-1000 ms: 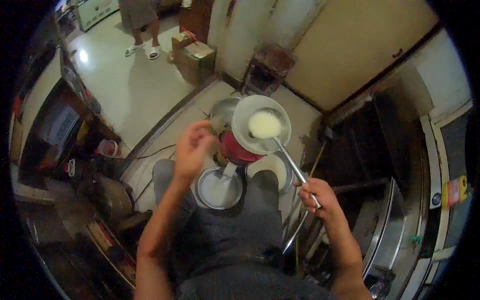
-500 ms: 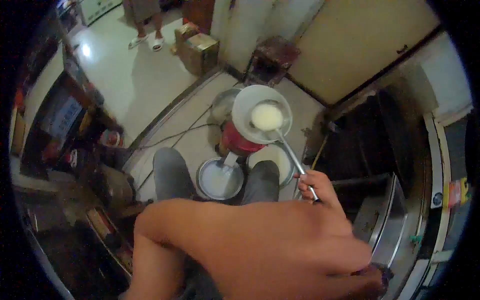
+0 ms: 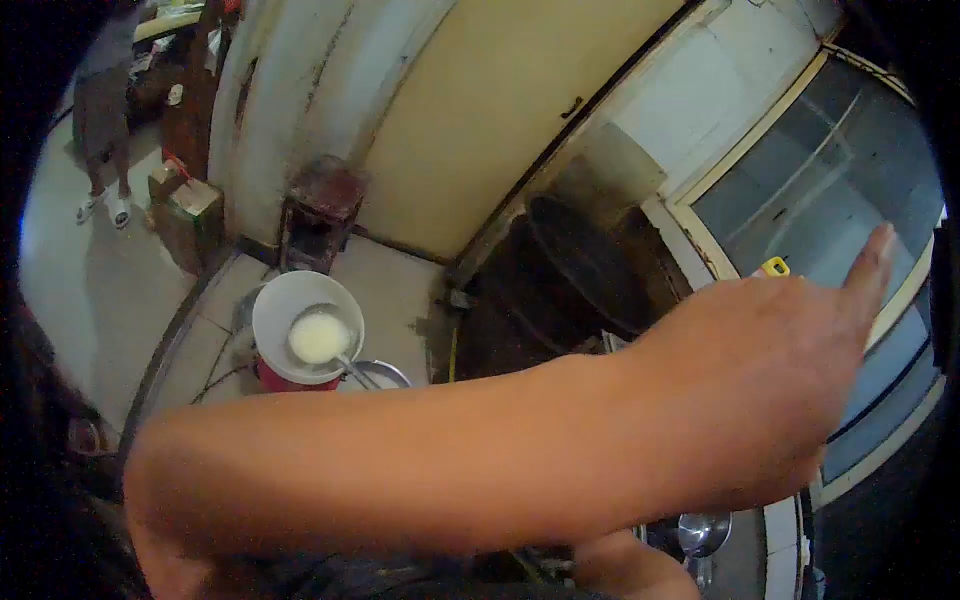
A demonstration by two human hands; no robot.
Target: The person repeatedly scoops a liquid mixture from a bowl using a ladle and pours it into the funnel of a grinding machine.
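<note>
My left forearm crosses the whole lower view, and my left hand (image 3: 780,345) reaches out on the right in front of a window. One of its fingers is stretched up; the others are hidden behind the hand. Just beyond its back edge shows a small yellow object (image 3: 775,267), and I cannot tell whether the hand touches it. A ladle (image 3: 357,372) has its round head full of pale, creamy liquid (image 3: 320,338), over a white bowl (image 3: 278,305). Its handle runs behind my left forearm. My right hand is hidden there.
The bowl sits above something red (image 3: 290,378), beside a metal-rimmed vessel (image 3: 392,372). A small dark stool (image 3: 325,195) stands behind. Dark round pans (image 3: 585,265) lean at centre right. A shiny metal ladle (image 3: 704,534) lies at lower right. A person (image 3: 103,130) stands far left near a cardboard box (image 3: 190,220).
My head has turned right, so the bowl and ladle now appear further left. My left arm has stretched out to the right. The right hand, earlier seen gripping the ladle's handle, is now hidden.
</note>
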